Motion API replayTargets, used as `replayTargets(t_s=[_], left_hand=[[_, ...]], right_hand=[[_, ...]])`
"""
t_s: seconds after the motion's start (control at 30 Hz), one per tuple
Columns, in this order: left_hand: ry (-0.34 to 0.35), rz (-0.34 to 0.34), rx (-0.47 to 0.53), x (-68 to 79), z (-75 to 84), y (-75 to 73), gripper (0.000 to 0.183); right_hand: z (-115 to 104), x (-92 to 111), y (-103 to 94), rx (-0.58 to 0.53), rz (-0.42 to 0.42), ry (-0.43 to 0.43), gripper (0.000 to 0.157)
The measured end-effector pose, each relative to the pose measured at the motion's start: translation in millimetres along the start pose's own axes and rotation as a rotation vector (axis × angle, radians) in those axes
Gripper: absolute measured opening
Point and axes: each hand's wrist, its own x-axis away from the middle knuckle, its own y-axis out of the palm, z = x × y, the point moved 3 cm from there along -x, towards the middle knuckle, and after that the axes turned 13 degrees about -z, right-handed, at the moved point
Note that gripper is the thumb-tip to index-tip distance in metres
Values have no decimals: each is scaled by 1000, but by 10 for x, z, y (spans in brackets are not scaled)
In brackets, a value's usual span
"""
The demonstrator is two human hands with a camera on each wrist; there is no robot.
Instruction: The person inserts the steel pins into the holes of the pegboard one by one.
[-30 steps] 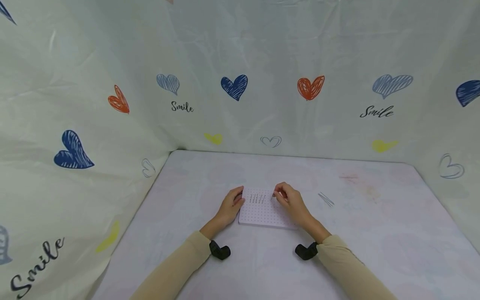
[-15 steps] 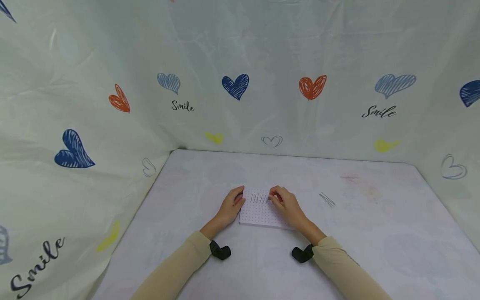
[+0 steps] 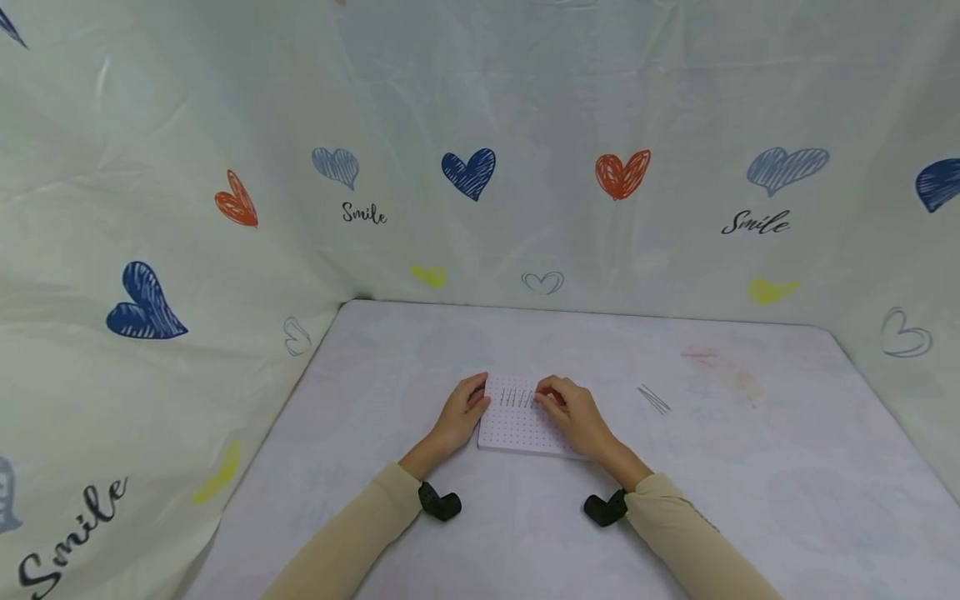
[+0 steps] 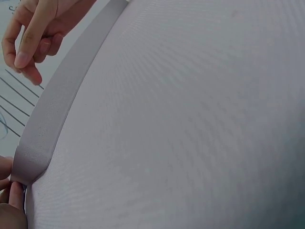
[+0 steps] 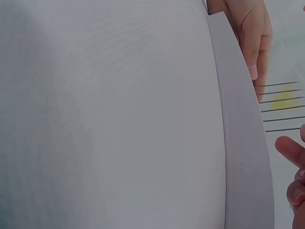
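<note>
A white pegboard (image 3: 517, 429) with rows of small holes lies on the table, and several thin metal pins (image 3: 514, 397) stand in a row near its far side. My left hand (image 3: 453, 417) grips the board's left edge, thumb on the near side. Over the board, my right hand (image 3: 576, 412) pinches the top of the rightmost pin with thumb and forefinger. Side-on in the right wrist view, the upright pins (image 5: 283, 109) rise from the board (image 5: 243, 119); that hand's fingertips (image 5: 288, 149) are partly cut off by the frame.
Several loose metal pins (image 3: 654, 398) lie together on the white table (image 3: 750, 467), right of the board. A faint reddish stain (image 3: 720, 367) marks the tabletop beyond them. A curtain (image 3: 555, 100) printed with hearts hangs behind and to the left.
My right hand has moved left and slightly down, bringing a pin to the right end of the row on the board. My left hand has stayed on the board's edge.
</note>
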Motion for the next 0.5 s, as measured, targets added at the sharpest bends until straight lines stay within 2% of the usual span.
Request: replayTargets(t_s=[0.23, 0.5], left_hand=[[3, 8, 6, 5, -13, 0, 48], [12, 6, 26, -4, -13, 4, 48]], right_hand=[[38, 46, -104, -27, -17, 65, 13], [227, 134, -356, -36, 15, 158, 16]])
